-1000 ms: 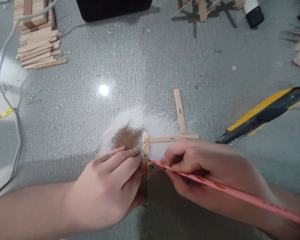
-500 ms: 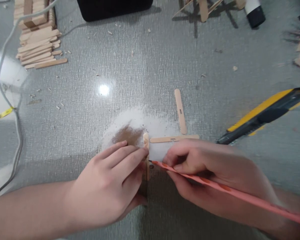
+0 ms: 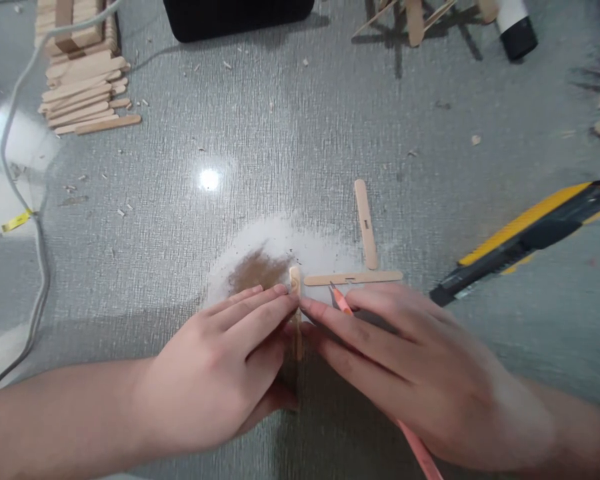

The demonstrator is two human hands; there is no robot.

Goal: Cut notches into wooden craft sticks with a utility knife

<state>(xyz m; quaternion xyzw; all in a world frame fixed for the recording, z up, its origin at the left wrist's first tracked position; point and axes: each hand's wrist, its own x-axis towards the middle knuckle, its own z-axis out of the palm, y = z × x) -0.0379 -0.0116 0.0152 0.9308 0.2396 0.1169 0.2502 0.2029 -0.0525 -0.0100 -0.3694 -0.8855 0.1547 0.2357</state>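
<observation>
An upright wooden stick lies in the middle, partly hidden by fingers. My left hand is closed on it from the left, fingertips pressed together at its edge. From the right, my right hand reaches the same stick with its fingertips while holding a pink pencil, whose dark tip points up and left. Just above that tip, a notched stick lies crosswise. A second notched stick lies nearly upright above it. Brown dust and white powder spread behind my left fingers.
At the right lies a yellow and black cutter. Stacked sticks and a pale cable are at the left. A black object, a wooden structure and a white tube with black cap stand along the top.
My right hand has moved its fingertips to the middle stick. The pencil has swung steeper, its tip now near the crosswise stick. The whole view has shifted slightly.
</observation>
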